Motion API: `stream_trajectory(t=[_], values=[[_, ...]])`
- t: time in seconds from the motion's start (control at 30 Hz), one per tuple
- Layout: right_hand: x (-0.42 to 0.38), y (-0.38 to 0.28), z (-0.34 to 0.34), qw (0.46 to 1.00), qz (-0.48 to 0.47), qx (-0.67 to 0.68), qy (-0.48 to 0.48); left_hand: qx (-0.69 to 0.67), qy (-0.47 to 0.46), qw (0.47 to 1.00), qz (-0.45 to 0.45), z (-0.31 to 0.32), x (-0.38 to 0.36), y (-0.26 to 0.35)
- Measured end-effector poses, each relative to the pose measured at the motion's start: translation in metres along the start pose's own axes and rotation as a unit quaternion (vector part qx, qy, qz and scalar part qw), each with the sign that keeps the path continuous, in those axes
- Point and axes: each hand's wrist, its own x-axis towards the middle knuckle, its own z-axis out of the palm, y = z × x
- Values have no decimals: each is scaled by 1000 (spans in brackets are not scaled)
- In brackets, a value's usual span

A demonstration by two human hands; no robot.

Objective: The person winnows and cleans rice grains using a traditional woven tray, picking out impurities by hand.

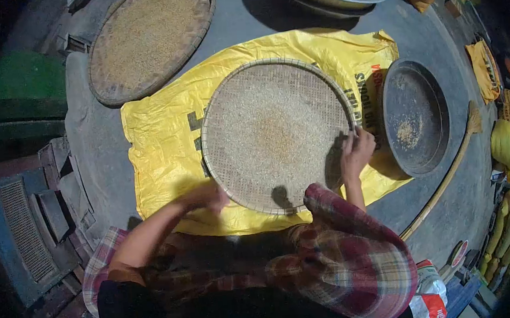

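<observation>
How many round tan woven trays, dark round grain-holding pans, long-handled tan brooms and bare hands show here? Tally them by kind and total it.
Round tan woven trays: 2 (near tray, far tray)
Dark round grain-holding pan: 1
Long-handled tan broom: 1
Bare hands: 2 (left hand, right hand)
Total: 6

Woven tray (328, 89): matt, rough; sheet (156, 145): glossy plastic; pan (427, 97): dull metal.

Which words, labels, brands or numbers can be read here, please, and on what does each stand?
"NO HOOKS": black print, sideways, on the flat yellow plastic sheet.
Other black and red print there: partly covered or blurred, unreadable.
Orange plastic sack, right edge: dark print, too small.
White-and-red plastic bag, lower right: print too blurred.
</observation>
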Motion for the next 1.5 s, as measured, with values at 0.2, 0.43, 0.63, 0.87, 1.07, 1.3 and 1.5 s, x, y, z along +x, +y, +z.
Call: stream_trajectory(t=[0.2,0.43,0.63,0.87,1.07,1.3,1.5], values=[[-31,-70,26,961,-41,199,-187,-209,612,732,-216,-80,36,7],[-33,-76,40,949,-60,184,-247,-120,711,656,-222,-110,75,-28],[-35,-72,42,947,-44,181,-260,-102,695,666,-250,-103,79,-31],[-30,-79,50,944,-96,141,-282,-355,653,644,-183,-99,71,-18],[-20,-83,53,954,-67,158,-245,-369,630,671,-130,-109,89,8],[-20,-86,65,939,-133,160,-273,-146,609,756,-189,-117,104,4],[-21,-75,45,950,-14,216,-225,-580,524,623,-10,-98,84,2]])
